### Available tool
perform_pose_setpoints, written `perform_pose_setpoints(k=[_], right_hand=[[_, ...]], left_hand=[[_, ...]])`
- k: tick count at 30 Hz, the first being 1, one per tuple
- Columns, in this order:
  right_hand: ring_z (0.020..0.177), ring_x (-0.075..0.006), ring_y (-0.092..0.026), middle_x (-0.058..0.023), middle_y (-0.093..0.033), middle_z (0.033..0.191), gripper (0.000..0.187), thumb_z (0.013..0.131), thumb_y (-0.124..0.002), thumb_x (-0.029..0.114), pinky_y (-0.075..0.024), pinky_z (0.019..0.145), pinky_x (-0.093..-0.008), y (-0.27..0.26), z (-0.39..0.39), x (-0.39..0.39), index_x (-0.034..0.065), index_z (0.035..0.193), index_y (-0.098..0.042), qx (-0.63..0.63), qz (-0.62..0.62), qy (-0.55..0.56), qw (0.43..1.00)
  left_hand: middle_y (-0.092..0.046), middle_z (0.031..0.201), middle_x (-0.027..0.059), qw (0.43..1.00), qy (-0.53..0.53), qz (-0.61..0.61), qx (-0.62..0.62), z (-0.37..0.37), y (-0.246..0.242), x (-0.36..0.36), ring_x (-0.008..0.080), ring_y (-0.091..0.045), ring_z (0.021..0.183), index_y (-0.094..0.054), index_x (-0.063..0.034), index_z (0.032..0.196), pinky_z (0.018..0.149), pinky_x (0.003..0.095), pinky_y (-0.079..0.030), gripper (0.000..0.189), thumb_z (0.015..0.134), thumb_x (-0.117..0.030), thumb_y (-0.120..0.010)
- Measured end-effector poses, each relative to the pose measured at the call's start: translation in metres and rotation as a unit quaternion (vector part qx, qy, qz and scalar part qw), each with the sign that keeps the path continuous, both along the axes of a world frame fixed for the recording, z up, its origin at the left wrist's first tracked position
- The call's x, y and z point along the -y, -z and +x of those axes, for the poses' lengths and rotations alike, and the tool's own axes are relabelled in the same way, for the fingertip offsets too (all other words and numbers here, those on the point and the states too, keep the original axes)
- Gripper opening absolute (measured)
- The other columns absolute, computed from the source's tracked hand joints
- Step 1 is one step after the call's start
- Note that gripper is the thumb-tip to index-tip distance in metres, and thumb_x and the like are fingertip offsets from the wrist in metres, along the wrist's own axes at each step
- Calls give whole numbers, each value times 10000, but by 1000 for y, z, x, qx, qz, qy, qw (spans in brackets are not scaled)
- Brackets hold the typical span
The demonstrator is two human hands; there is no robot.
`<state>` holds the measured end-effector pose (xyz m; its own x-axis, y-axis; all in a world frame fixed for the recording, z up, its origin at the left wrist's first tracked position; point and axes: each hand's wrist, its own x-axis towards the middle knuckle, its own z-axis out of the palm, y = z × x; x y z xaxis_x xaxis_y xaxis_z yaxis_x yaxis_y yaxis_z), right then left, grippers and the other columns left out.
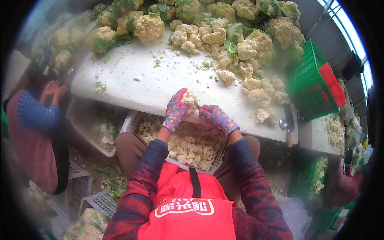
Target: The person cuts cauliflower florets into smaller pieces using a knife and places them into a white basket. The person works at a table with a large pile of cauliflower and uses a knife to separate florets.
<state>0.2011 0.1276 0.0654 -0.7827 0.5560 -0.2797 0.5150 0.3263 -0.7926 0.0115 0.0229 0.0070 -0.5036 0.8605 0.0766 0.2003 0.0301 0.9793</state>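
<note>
My left hand (175, 110), in a flowered glove with pink fingers, grips a piece of cauliflower (189, 99) over the near edge of the white table (126, 78). From the right, my right hand (218, 118), gloved alike, is closed around a small knife (197, 105) whose dark blade meets the cauliflower; the handle is mostly hidden in the glove. Below both hands, between my knees, a white plastic crate (177, 163) holds many cut cauliflower florets (195, 150). Cauliflower chunks (226, 77) and whole heads with leaves (149, 28) are heaped at the table's far side.
A cleaver (289, 118) with a wooden handle and a round metal object (283, 124) lie at the table's right end. A green plastic crate (312, 81) stands behind them. At left, a co-worker (36, 120) sits beside another crate (90, 129). Another person (345, 186) is at far right.
</note>
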Motion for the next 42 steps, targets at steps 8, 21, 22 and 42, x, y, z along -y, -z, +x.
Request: perform_pose_setpoints(k=[8,21,22,42], right_hand=[[477,-118,-544,-42,-594,655,288,1055,-561,318,-426,430,-298,3,28,4,62,1070,-691,-37,19,168,985],[811,-472,-660,-246,-678,802,275,1067,-489,312,-500,688,-575,24,-21,85,52,1049,-576,31,219,45,974],[768,-450,-670,-217,-690,808,236,1045,-511,270,-509,654,-554,30,-24,91,49,989,-577,12,236,32,971],[742,-426,-663,-196,-677,749,213,1035,-545,270,-503,654,-534,19,-31,50,66,979,-565,-21,250,-93,964]], left_hand=[[-597,1201,38,965,10,42,260,5,-13,14,107,-577,1029,-518,-120,1459,805,252,-530,625,861,36,-615],[-532,1295,52,947,-19,66,314,20,-39,44,125,-572,1069,-387,-108,1496,942,266,-504,676,929,-143,-754],[-535,1267,51,946,-56,74,312,23,-37,41,112,-557,1065,-413,-103,1469,925,265,-500,653,924,-161,-768],[-651,1151,39,922,-69,211,318,-15,-5,41,100,-607,990,-597,8,1369,896,252,-507,414,1031,-230,-566]])
